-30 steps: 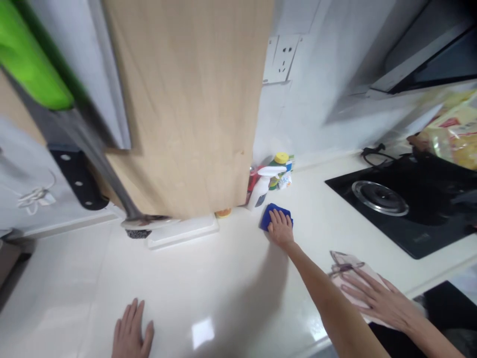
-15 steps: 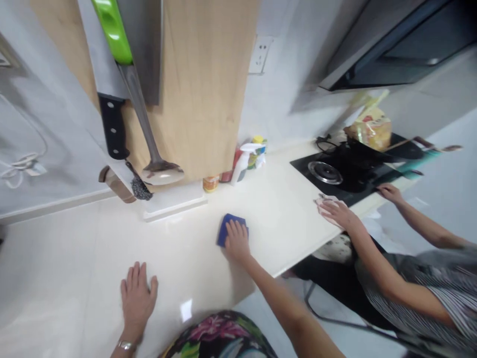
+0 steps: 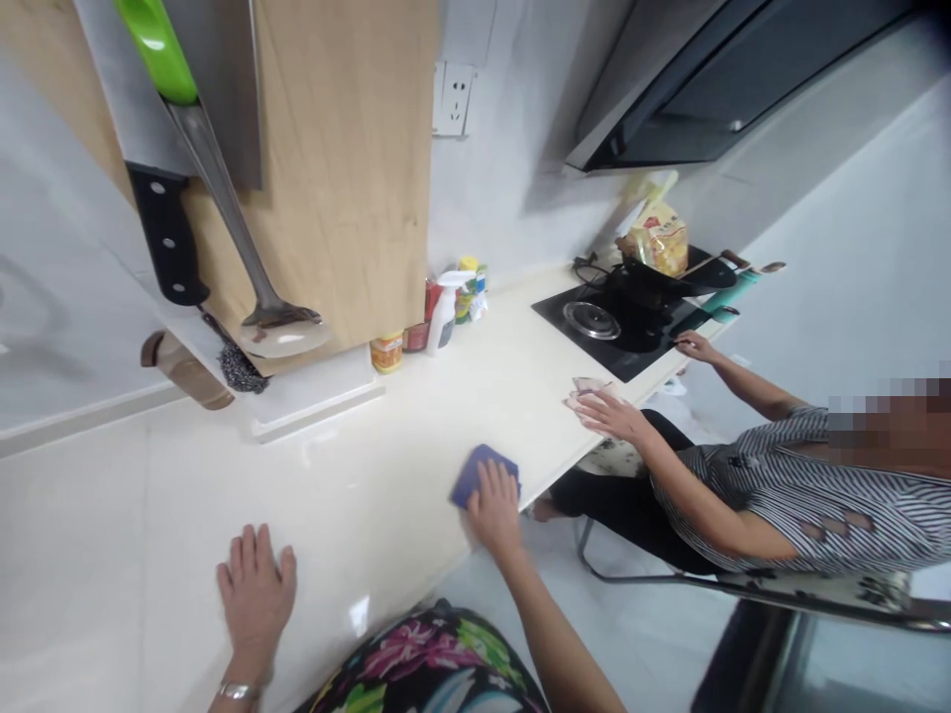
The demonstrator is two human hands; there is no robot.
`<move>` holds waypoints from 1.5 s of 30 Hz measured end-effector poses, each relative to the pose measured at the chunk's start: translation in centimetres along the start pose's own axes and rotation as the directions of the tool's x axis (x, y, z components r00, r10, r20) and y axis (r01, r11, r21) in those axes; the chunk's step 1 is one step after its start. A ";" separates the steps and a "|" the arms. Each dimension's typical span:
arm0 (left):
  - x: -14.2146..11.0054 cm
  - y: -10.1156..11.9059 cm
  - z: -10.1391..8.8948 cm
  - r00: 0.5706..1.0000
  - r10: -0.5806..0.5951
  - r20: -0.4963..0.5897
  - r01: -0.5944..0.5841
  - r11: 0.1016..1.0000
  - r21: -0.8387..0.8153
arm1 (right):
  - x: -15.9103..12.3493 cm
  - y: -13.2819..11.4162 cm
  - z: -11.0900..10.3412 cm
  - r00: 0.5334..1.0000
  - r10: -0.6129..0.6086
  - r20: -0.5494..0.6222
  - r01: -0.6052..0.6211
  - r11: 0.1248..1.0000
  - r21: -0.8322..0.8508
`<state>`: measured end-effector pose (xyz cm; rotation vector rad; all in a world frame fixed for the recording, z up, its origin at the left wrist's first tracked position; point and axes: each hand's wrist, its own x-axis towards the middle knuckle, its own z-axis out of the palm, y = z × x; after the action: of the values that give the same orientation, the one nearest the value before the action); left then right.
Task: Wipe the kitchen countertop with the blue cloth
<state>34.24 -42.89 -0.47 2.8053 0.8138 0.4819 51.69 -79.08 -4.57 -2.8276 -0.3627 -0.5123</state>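
Note:
My left hand (image 3: 257,586) lies flat on the pale countertop (image 3: 327,525), fingers spread, with nothing in it. Near the counter's front edge, my right hand (image 3: 496,513) presses down on a folded blue cloth (image 3: 477,469), its fingers over the top of it. The underside of that cloth is hidden. Further right, a seated co-worker's hand (image 3: 615,416) rests on a pinkish-white cloth (image 3: 586,388) at the counter edge. The co-worker's other hand (image 3: 696,346) is at the stove's front edge.
A black cooktop (image 3: 631,342) carries a wok (image 3: 702,277) with a yellow bag (image 3: 661,241). Against the wall stand a white spray bottle (image 3: 444,315) and an orange-labelled jar (image 3: 387,353). A ladle (image 3: 230,218) and a black-handled knife (image 3: 167,238) hang close on the left.
The view has turned to the right. My right hand has slid the blue cloth right and closer to the front edge. My left hand stays flat on the counter.

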 end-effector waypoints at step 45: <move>-0.4 -3.0 1.1 0.999 0.048 -0.003 -0.047 0.996 0.069 | 28.0 -7.8 12.4 0.889 -0.426 0.168 0.426 0.904 0.041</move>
<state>32.86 -40.66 -2.32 2.8937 0.7808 0.4774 78.71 -62.79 -3.98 -2.7944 -1.0347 -0.3397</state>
